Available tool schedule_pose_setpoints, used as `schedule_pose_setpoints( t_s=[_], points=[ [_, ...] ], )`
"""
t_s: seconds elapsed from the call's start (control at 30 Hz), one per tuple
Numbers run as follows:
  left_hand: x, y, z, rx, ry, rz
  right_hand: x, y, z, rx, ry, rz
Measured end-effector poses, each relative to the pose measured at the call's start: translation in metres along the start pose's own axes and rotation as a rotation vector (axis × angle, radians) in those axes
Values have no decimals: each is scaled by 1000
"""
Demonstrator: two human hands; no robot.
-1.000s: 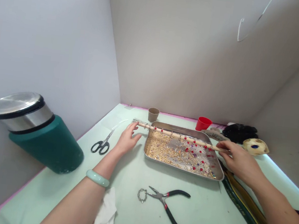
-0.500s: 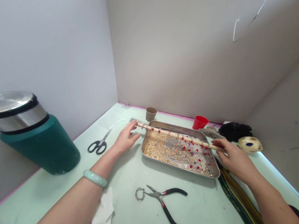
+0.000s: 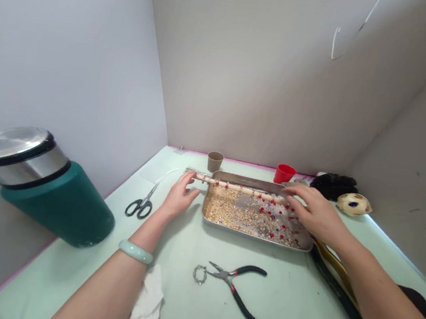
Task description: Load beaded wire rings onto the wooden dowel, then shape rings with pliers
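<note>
A pale wooden stick (image 3: 247,190), wound along its length with red and clear beads, lies across the metal tray (image 3: 255,239). My left hand (image 3: 180,195) holds the stick's left end with its fingertips, the thumb standing somewhat apart. Over the tray's right side, my right hand (image 3: 313,213) curls its fingers on the stick's right part and hides that end. Gold, clear, red and a few purple beads (image 3: 229,211) cover the tray's bottom. In front of the tray lie long-nose pliers (image 3: 226,276) with black handles, spread apart, beside a small ring of twisted wire (image 3: 200,275).
Black-handled scissors (image 3: 141,206) lie left of the tray, near a large teal bottle (image 3: 58,202). A brown cup (image 3: 215,162) and a red cup (image 3: 285,174) stand behind it. Larger green-handled pliers (image 3: 337,288) lie under my right arm. White tissue (image 3: 147,302) is by my left forearm.
My right hand has moved left along the stick, from its bare right end to the beaded part over the tray. My left hand and the stick have hardly moved.
</note>
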State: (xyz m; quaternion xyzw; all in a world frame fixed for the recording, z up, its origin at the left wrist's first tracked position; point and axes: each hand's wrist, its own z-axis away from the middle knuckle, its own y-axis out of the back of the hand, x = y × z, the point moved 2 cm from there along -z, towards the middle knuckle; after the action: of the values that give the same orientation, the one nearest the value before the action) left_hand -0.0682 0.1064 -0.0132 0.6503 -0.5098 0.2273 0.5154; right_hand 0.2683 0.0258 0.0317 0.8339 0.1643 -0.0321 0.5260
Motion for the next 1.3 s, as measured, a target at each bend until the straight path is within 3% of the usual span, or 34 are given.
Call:
schedule_pose_setpoints(
  t_s=[0.13,0.37,0.63,0.97,1.3],
  points=[
    [-3,-1,0,11,-4,10,-25,-13,-32,-95,102,8],
    [-4,-2,0,14,-24,-3,-27,-36,-66,-233,126,36],
    [-1,-2,-1,20,-50,-32,-33,-33,-58,-272,131,31],
    [0,-3,-3,20,-59,-94,-46,-31,-35,-56,124,41],
    [2,-3,-4,11,-66,-165,-41,-36,-34,-38,115,67]
  ],
)
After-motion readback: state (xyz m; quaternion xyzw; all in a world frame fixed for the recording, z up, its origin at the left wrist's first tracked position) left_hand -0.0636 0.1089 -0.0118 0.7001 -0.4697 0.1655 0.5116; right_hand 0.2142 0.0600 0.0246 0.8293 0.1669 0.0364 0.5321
